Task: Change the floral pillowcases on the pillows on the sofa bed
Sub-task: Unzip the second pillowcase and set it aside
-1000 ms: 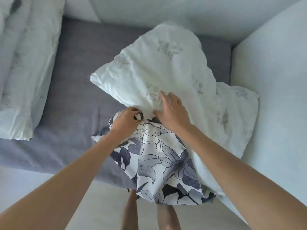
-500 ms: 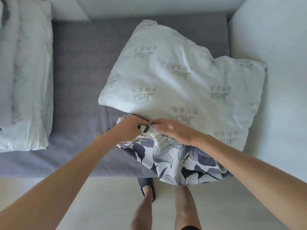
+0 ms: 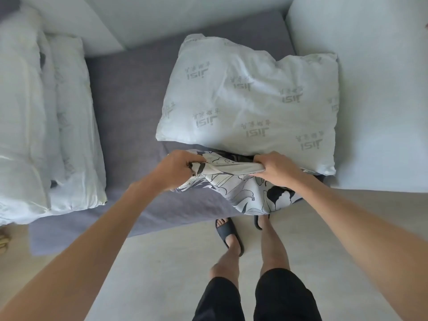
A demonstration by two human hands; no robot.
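floral pillowcase point(image 3: 243, 188) stretched sideways between both hands, opening facing pillow point(image 3: 250, 107).

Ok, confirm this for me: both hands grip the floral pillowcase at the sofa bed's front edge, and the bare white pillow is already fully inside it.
Not quite. In the head view the left hand and right hand do grip the floral pillowcase at the sofa bed's front edge, but the white pillow lies almost wholly outside it.

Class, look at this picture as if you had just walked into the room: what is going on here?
A person stands at a grey sofa bed changing pillowcases. Both hands grip the bunched floral pillowcase at the bed's front edge: the left hand holds one end of its gathered edge, the right hand the other. The bare white pillow lies just behind it. More white bedding is piled at the left.
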